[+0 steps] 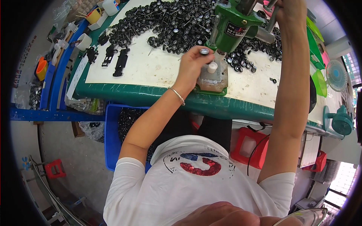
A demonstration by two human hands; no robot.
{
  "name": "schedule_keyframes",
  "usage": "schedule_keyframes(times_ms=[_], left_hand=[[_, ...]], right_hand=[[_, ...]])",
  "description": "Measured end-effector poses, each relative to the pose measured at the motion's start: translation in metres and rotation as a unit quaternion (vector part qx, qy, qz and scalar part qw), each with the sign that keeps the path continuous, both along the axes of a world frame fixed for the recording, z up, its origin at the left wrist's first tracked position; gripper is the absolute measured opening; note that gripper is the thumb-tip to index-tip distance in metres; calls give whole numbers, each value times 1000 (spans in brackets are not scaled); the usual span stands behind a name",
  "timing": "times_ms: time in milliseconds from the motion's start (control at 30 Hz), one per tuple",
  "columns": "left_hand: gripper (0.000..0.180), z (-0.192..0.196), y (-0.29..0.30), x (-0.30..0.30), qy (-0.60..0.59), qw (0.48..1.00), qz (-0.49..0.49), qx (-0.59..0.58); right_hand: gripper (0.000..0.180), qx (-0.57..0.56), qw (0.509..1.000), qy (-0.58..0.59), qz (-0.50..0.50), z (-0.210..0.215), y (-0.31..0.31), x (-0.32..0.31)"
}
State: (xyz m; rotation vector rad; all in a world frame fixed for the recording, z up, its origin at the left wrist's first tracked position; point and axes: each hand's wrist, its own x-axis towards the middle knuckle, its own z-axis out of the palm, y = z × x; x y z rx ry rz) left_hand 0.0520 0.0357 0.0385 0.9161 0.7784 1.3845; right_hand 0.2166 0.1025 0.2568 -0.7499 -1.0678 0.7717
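Note:
My left hand pinches a small black toy wheel with a silvery hub, just above and beside the white round post on the base of a green hand press. Below the press head the post stands upright on a pale metal plate. At the top right my right hand is closed round the press's lever, its fingers partly cut off by the picture's edge. A bracelet circles my left wrist.
A large heap of black wheels, many on thin axles, covers the table's back. Loose wheels lie right of the press. Black toy chassis rest at left. A blue bin stands under the table edge; a fan is at right.

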Motion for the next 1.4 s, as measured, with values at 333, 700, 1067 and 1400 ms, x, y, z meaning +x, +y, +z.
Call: schedule_keyframes(times_ms=[333, 700, 1067, 1400], left_hand=[[17, -32, 27, -66, 504, 854, 122, 33], [12, -35, 29, -68, 533, 830, 127, 104], [17, -18, 9, -56, 150, 988, 32, -11], [13, -12, -3, -29, 156, 987, 10, 47]], right_hand=[[25, -43, 999, -13, -30, -44, -32, 17], [21, -170, 886, -430, -36, -235, -71, 98], [18, -152, 890, -421, -90, -241, -82, 71], [27, -175, 943, -272, 76, -230, -68, -9]])
